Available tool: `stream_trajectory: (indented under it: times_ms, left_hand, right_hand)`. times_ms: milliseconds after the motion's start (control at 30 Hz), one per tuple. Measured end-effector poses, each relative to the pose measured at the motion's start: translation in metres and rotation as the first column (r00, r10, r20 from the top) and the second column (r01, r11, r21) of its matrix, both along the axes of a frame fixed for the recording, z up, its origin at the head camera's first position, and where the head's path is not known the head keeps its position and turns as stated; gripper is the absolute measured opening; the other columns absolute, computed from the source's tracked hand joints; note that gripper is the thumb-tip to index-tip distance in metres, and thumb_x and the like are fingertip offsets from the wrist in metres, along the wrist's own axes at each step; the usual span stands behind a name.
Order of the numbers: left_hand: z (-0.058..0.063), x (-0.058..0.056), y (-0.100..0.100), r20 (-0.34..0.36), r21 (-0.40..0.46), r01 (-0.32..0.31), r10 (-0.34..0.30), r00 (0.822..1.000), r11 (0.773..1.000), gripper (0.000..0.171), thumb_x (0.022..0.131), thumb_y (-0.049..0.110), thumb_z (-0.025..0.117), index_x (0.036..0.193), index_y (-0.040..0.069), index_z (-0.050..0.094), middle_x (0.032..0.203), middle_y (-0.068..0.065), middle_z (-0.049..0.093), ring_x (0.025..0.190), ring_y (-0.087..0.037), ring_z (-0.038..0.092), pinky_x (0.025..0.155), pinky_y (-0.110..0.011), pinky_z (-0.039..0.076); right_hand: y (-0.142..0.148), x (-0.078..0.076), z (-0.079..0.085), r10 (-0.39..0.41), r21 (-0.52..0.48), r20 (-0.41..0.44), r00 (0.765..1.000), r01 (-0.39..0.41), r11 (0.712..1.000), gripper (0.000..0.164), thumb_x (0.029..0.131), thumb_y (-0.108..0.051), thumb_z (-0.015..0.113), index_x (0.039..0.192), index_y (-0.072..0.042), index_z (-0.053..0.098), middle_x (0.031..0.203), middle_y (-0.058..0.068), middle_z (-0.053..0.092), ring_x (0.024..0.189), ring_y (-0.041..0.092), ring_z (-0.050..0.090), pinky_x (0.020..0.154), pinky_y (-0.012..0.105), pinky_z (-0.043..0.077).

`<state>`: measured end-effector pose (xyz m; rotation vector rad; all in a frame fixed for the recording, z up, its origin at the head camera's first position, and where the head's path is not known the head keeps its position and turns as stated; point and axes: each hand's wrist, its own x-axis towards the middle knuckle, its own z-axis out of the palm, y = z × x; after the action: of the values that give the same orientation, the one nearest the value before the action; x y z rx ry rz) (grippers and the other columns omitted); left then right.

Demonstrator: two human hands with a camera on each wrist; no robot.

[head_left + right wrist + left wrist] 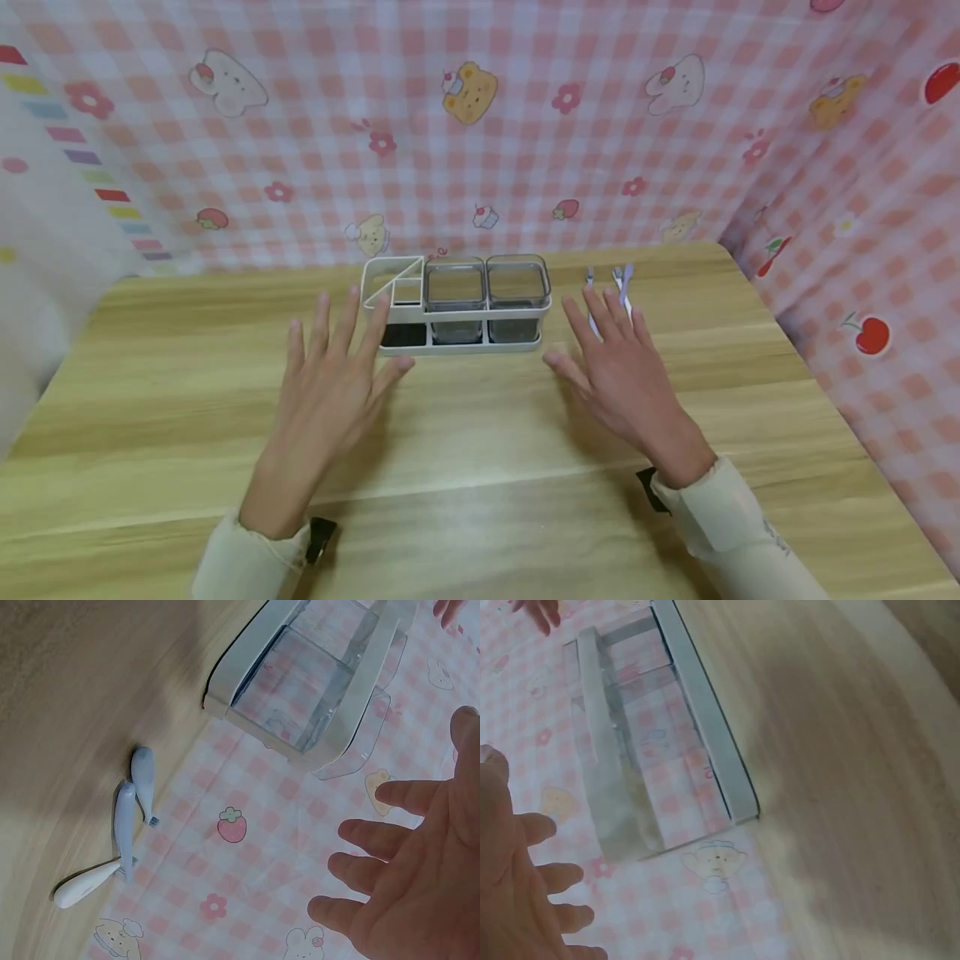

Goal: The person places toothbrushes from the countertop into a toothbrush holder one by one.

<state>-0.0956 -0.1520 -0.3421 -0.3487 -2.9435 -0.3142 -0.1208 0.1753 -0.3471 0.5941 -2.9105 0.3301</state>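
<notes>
My left hand (326, 404) hovers over the table with its fingers spread, holding nothing; its fingertips overlap the left end of a white toothbrush rack (480, 316) in the head view. The rack carries two clear square cups (517, 287) and, at its left, a top section split by a diagonal divider. To the right, my right hand (633, 383) is likewise spread and holds nothing. Its fingers partly cover the toothbrushes in the head view. The right wrist view shows a grey-blue toothbrush (142, 776), a purple one (124, 821) crossing a white toothbrush (86, 886).
A wood-grain table (480, 517) lies under both hands. Pink checked cloth (322, 117) with cartoon prints hangs behind it, and more cloth (900, 367) runs along the right side. The rack stands near the table's back edge.
</notes>
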Motion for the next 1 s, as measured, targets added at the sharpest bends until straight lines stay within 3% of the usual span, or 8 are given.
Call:
stream_trajectory:
  times_ms: [167, 300, 367, 467, 600, 667, 833, 1000]
  left_hand:
    - [-0.001, -0.016, -0.001, -0.033, 0.051, -0.018, 0.019, 0.999, 0.999, 0.077, 0.104, 0.063, 0.028, 0.164, 0.018, 0.014, 0.167, -0.021, 0.012, 0.151, -0.047, 0.002, 0.117, -0.068, 0.001]
    - [-0.003, -0.029, -0.005, -0.109, 0.172, -0.044, 0.063, 0.992, 0.984, 0.08, 0.102, 0.066, 0.031, 0.161, 0.011, 0.025, 0.162, -0.026, 0.024, 0.147, -0.054, 0.015, 0.114, -0.072, 0.015]
    - [-0.004, -0.035, -0.006, -0.14, 0.247, -0.058, 0.095, 0.986, 0.967, 0.081, 0.102, 0.066, 0.035, 0.159, 0.009, 0.031, 0.159, -0.027, 0.028, 0.145, -0.053, 0.022, 0.111, -0.072, 0.022]
    - [-0.005, -0.042, -0.007, -0.145, 0.377, -0.072, 0.135, 0.98, 0.924, 0.076, 0.103, 0.061, 0.042, 0.156, 0.007, 0.035, 0.157, -0.026, 0.033, 0.142, -0.049, 0.032, 0.108, -0.07, 0.03]
    - [-0.007, -0.052, -0.006, -0.08, 0.523, -0.098, 0.164, 0.983, 0.846, 0.072, 0.102, 0.053, 0.051, 0.156, 0.008, 0.037, 0.153, -0.023, 0.038, 0.137, -0.045, 0.04, 0.108, -0.065, 0.034]
    - [-0.009, -0.056, -0.006, -0.042, 0.562, -0.118, 0.171, 0.984, 0.819, 0.073, 0.099, 0.051, 0.057, 0.156, 0.009, 0.037, 0.152, -0.023, 0.039, 0.136, -0.045, 0.041, 0.11, -0.064, 0.033]
    - [-0.016, -0.064, -0.004, -0.018, 0.601, -0.137, 0.185, 0.983, 0.787, 0.071, 0.094, 0.043, 0.067, 0.152, 0.009, 0.043, 0.15, -0.021, 0.042, 0.135, -0.042, 0.042, 0.11, -0.062, 0.034]
    - [-0.021, -0.071, -0.001, -0.031, 0.631, -0.122, 0.182, 0.983, 0.766, 0.068, 0.092, 0.037, 0.07, 0.147, 0.004, 0.047, 0.145, -0.019, 0.047, 0.13, -0.037, 0.047, 0.107, -0.057, 0.038]
  right_hand:
    - [0.003, -0.002, 0.003, -0.004, -0.011, -0.005, 1.0, 0.004, 1.0, 0.073, 0.106, -0.053, 0.042, 0.159, -0.005, 0.031, 0.165, 0.022, 0.017, 0.152, 0.04, 0.007, 0.12, 0.061, 0.009]
    - [0.004, -0.003, 0.006, 0.001, -0.03, -0.013, 1.0, -0.002, 1.0, 0.072, 0.106, -0.052, 0.043, 0.158, -0.004, 0.032, 0.164, 0.024, 0.02, 0.152, 0.041, 0.01, 0.12, 0.061, 0.012]
    - [0.004, -0.004, 0.007, 0.003, -0.038, -0.014, 1.0, -0.004, 0.999, 0.072, 0.106, -0.052, 0.044, 0.158, -0.003, 0.032, 0.163, 0.024, 0.022, 0.152, 0.041, 0.011, 0.12, 0.06, 0.013]
    - [0.005, -0.005, 0.007, 0.005, -0.048, -0.027, 1.0, -0.007, 0.999, 0.072, 0.105, -0.05, 0.046, 0.157, -0.002, 0.033, 0.162, 0.026, 0.024, 0.151, 0.043, 0.015, 0.119, 0.06, 0.016]
    - [0.006, -0.006, 0.009, 0.007, -0.065, -0.054, 0.998, -0.01, 0.998, 0.072, 0.105, -0.048, 0.049, 0.156, 0.0, 0.034, 0.161, 0.026, 0.027, 0.149, 0.045, 0.02, 0.119, 0.059, 0.02]
    - [0.006, -0.007, 0.01, 0.007, -0.076, -0.075, 0.997, -0.013, 0.997, 0.072, 0.105, -0.047, 0.051, 0.155, 0.001, 0.035, 0.16, 0.026, 0.029, 0.147, 0.045, 0.025, 0.117, 0.059, 0.024]
    - [0.007, -0.011, 0.015, -0.037, -0.138, -0.102, 0.994, 0.023, 0.99, 0.068, 0.104, -0.044, 0.055, 0.153, -0.001, 0.039, 0.153, 0.025, 0.039, 0.137, 0.046, 0.04, 0.099, 0.064, 0.045]
    - [0.009, -0.017, 0.02, -0.099, -0.206, -0.096, 0.99, 0.078, 0.975, 0.063, 0.104, -0.044, 0.055, 0.149, 0.0, 0.045, 0.142, 0.028, 0.048, 0.131, 0.045, 0.046, 0.09, 0.064, 0.049]
